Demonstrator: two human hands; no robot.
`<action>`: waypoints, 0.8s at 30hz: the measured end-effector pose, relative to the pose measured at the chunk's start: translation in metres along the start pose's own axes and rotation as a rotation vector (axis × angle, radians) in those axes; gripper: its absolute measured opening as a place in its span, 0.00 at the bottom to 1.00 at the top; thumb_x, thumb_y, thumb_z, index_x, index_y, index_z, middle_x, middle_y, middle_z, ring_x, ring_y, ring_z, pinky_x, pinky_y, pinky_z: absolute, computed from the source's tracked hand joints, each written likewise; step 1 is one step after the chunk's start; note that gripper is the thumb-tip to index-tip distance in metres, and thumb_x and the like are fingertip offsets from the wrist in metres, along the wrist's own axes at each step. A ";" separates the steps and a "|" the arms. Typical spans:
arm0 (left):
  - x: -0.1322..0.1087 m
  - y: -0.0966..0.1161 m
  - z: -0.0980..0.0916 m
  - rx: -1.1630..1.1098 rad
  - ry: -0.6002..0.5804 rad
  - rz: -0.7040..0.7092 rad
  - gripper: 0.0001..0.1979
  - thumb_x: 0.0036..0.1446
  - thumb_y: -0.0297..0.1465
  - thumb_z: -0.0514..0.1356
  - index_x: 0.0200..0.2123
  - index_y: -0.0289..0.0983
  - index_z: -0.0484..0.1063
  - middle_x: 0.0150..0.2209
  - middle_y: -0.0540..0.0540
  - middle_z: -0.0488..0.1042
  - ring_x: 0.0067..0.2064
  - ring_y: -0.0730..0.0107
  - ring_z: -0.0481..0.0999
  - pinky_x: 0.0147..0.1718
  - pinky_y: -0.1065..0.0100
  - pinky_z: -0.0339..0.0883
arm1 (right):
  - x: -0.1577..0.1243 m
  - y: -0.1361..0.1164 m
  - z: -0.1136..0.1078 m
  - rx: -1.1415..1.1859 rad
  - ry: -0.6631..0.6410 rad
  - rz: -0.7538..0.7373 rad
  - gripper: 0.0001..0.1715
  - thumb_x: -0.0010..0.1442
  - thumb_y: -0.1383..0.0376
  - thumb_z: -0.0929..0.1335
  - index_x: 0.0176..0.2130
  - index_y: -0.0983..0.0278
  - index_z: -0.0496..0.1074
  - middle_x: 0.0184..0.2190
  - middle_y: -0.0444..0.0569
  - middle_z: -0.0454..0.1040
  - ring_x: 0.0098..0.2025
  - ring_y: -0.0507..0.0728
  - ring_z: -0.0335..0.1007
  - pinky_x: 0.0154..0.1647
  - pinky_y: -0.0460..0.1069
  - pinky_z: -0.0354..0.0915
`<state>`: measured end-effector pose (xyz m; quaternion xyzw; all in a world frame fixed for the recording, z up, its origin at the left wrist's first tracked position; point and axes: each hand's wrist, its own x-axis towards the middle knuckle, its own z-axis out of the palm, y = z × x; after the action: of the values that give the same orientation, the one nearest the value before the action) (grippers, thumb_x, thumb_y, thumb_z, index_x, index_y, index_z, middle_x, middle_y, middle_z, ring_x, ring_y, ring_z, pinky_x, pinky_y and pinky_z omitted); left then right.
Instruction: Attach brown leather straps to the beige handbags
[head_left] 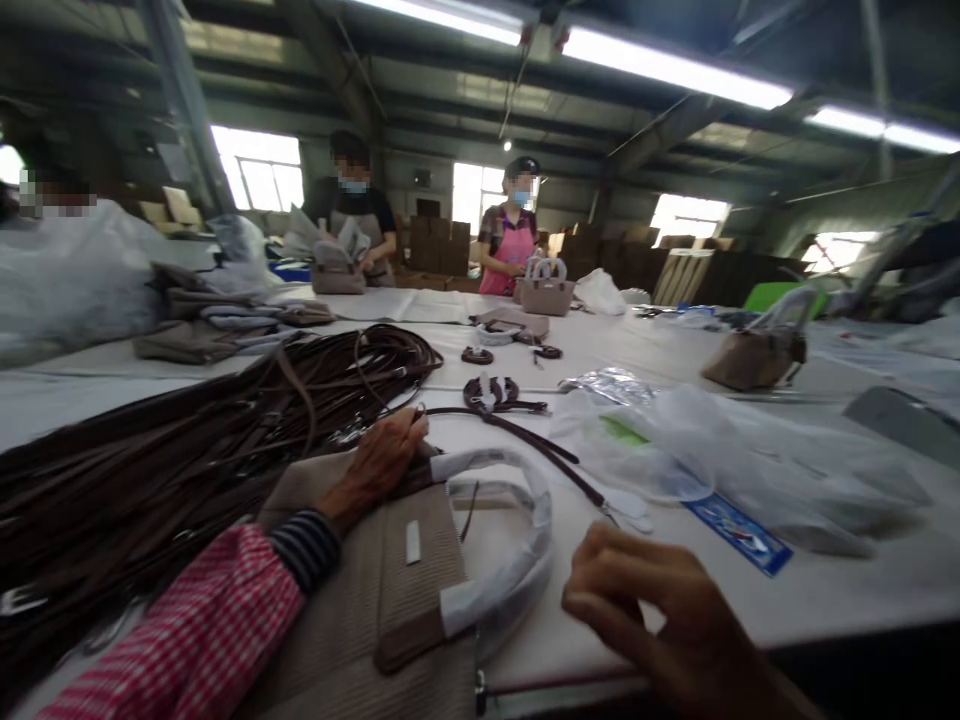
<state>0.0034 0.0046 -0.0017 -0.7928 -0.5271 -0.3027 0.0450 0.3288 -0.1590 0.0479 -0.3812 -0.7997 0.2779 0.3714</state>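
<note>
A grey-brown ribbed handbag (352,590) lies on the table in front of me, its handle (536,560) wrapped in white film. My left hand (382,455) reaches across the bag's top, fingers closed on the near end of a dark brown strap (517,430), where a small metal fitting shows. Rightward from there the strap runs over the table, its far end close to my right hand (660,610). That hand is raised right of the handle with fingers curled toward the thumb; whatever its fingertips may hold is hidden.
A large heap of dark straps (150,470) covers the left side. Coiled straps (489,392) lie ahead. Clear plastic bags (787,470) and a blue card packet (739,535) are at right, near another handbag (757,355). Two masked people stand across the table.
</note>
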 end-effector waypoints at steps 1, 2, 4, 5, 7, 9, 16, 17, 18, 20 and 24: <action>0.002 0.000 0.000 0.016 -0.029 -0.040 0.14 0.65 0.33 0.51 0.43 0.40 0.77 0.50 0.40 0.79 0.49 0.56 0.75 0.51 0.60 0.68 | 0.023 -0.003 -0.003 0.005 0.030 -0.019 0.19 0.69 0.50 0.70 0.30 0.58 0.77 0.29 0.50 0.74 0.30 0.57 0.69 0.31 0.52 0.64; 0.003 0.001 -0.001 0.028 -0.054 -0.076 0.14 0.66 0.33 0.51 0.43 0.39 0.76 0.49 0.39 0.79 0.49 0.55 0.75 0.50 0.60 0.67 | 0.048 -0.004 -0.006 0.001 0.048 -0.035 0.20 0.69 0.51 0.70 0.29 0.58 0.76 0.28 0.50 0.74 0.31 0.57 0.68 0.31 0.53 0.63; 0.006 0.005 -0.005 0.038 -0.086 -0.137 0.15 0.68 0.33 0.49 0.42 0.38 0.75 0.45 0.39 0.78 0.45 0.56 0.75 0.46 0.60 0.66 | 0.095 -0.001 -0.006 -0.030 0.039 -0.032 0.17 0.69 0.52 0.70 0.33 0.59 0.78 0.32 0.51 0.75 0.33 0.58 0.69 0.34 0.52 0.63; 0.007 0.008 -0.008 0.033 -0.094 -0.163 0.16 0.70 0.34 0.47 0.41 0.38 0.75 0.43 0.40 0.78 0.43 0.57 0.75 0.44 0.61 0.65 | 0.117 0.004 -0.004 -0.060 0.016 -0.039 0.15 0.68 0.54 0.71 0.35 0.60 0.80 0.34 0.51 0.76 0.35 0.58 0.69 0.35 0.52 0.63; 0.009 0.012 -0.012 0.009 -0.101 -0.210 0.18 0.72 0.35 0.45 0.40 0.39 0.73 0.40 0.42 0.77 0.40 0.59 0.74 0.41 0.63 0.63 | 0.154 0.018 0.003 -0.102 -0.074 -0.056 0.13 0.65 0.55 0.72 0.38 0.62 0.81 0.36 0.50 0.76 0.35 0.56 0.67 0.37 0.52 0.62; 0.012 0.015 -0.015 -0.026 -0.102 -0.255 0.18 0.73 0.35 0.44 0.39 0.39 0.72 0.38 0.43 0.77 0.41 0.60 0.75 0.41 0.63 0.61 | 0.178 0.034 0.010 -0.039 -0.206 -0.032 0.14 0.62 0.55 0.73 0.38 0.64 0.81 0.34 0.49 0.76 0.34 0.55 0.66 0.36 0.51 0.61; 0.019 0.006 -0.003 -0.185 -0.224 -0.311 0.24 0.72 0.46 0.47 0.33 0.39 0.74 0.34 0.44 0.78 0.37 0.59 0.74 0.38 0.62 0.60 | 0.185 0.073 0.011 0.266 -0.473 0.324 0.21 0.59 0.52 0.75 0.39 0.68 0.82 0.29 0.47 0.74 0.28 0.51 0.61 0.27 0.46 0.53; 0.020 0.003 -0.001 -0.214 -0.241 -0.307 0.27 0.73 0.49 0.46 0.32 0.39 0.75 0.34 0.44 0.79 0.37 0.59 0.74 0.38 0.62 0.61 | 0.182 0.073 0.009 0.260 -0.520 0.329 0.21 0.59 0.51 0.75 0.38 0.67 0.82 0.27 0.45 0.72 0.27 0.50 0.58 0.26 0.46 0.50; 0.020 0.001 0.001 -0.243 -0.251 -0.299 0.30 0.73 0.50 0.44 0.32 0.39 0.75 0.34 0.44 0.79 0.37 0.60 0.75 0.39 0.62 0.62 | 0.178 0.072 0.008 0.256 -0.563 0.323 0.21 0.59 0.51 0.75 0.37 0.67 0.82 0.26 0.44 0.70 0.27 0.50 0.56 0.26 0.47 0.49; 0.020 -0.003 0.004 -0.294 -0.258 -0.275 0.33 0.74 0.49 0.40 0.32 0.38 0.77 0.36 0.45 0.80 0.38 0.61 0.76 0.42 0.63 0.65 | 0.172 0.066 0.004 0.273 -0.599 0.308 0.22 0.59 0.50 0.75 0.35 0.67 0.82 0.26 0.45 0.71 0.27 0.50 0.57 0.26 0.47 0.50; 0.021 -0.006 0.005 -0.332 -0.246 -0.234 0.29 0.74 0.45 0.41 0.35 0.38 0.76 0.38 0.45 0.80 0.41 0.62 0.76 0.46 0.64 0.67 | 0.165 0.061 0.005 0.380 -0.524 0.391 0.24 0.56 0.48 0.78 0.32 0.67 0.79 0.27 0.46 0.72 0.27 0.50 0.60 0.25 0.46 0.54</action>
<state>0.0054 0.0262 0.0037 -0.7538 -0.5599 -0.2895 -0.1857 0.2781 0.0088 0.0641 -0.3670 -0.7138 0.5751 0.1580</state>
